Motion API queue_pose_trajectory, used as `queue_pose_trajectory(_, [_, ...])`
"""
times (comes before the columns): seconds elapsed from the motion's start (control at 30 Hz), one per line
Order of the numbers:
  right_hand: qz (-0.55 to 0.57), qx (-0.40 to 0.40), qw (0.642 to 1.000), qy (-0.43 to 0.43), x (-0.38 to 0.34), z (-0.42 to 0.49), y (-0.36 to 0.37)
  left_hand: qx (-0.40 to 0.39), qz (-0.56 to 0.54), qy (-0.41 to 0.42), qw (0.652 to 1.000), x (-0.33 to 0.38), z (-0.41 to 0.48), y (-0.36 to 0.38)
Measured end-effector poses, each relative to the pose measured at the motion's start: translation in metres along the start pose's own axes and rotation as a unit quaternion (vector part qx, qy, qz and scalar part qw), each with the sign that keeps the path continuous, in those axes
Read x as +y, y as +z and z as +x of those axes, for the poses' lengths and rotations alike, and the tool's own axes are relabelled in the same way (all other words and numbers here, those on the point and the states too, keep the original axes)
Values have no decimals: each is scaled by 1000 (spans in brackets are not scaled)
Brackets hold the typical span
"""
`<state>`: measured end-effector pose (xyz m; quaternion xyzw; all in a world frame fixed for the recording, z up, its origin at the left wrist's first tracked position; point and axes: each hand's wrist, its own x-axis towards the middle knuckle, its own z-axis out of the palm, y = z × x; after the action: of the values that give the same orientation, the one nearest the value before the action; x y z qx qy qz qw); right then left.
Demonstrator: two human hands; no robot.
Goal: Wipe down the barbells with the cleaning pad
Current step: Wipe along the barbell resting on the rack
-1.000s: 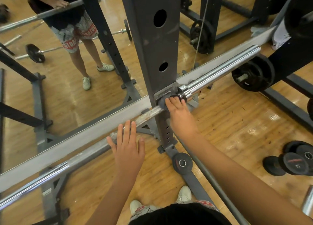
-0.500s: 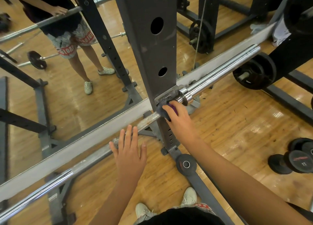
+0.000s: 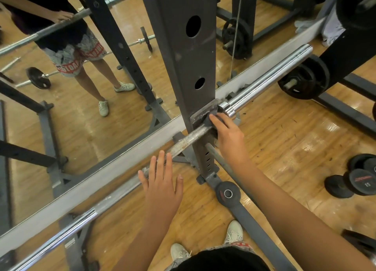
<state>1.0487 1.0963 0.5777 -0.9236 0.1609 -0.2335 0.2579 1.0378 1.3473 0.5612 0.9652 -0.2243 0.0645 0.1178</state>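
Observation:
A steel barbell (image 3: 189, 140) lies across the rack, running from lower left to upper right, with a shiny sleeve (image 3: 264, 87) past the upright. My right hand (image 3: 230, 136) holds a dark cleaning pad (image 3: 209, 122) against the bar right beside the collar, where the bar sits in the rack hook. Most of the pad is hidden under my fingers. My left hand (image 3: 160, 183) rests flat on the worn middle of the shaft, fingers straight.
The dark rack upright (image 3: 183, 56) stands directly behind my right hand. A wall mirror (image 3: 81, 111) behind the bar shows my reflection. Weight plates (image 3: 305, 81) hang at the right, dumbbells (image 3: 356, 181) lie on the wooden floor, and a small plate (image 3: 227, 193) sits by the rack foot.
My right hand with the pad slid a little back from the collar, then returned against it. My left hand has stayed in place on the shaft.

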Motion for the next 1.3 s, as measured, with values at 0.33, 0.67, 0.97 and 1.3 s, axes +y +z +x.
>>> queue_pose_trajectory(0.33, [-71,-91,993,40,-13,0,-9,-23,21,31,999,-10,1,0])
queue_pose_trajectory(0.67, [-210,-122,966,92,-84,-24,16,-45,23,86,995,-28,9,-14])
queue_pose_trajectory(0.97, [90,-33,966,239,-128,-52,47,-47,49,176,982,-66,2,-25])
queue_pose_trajectory(1.3, [213,48,933,285,-154,-54,60,-52,61,183,980,-65,1,-28])
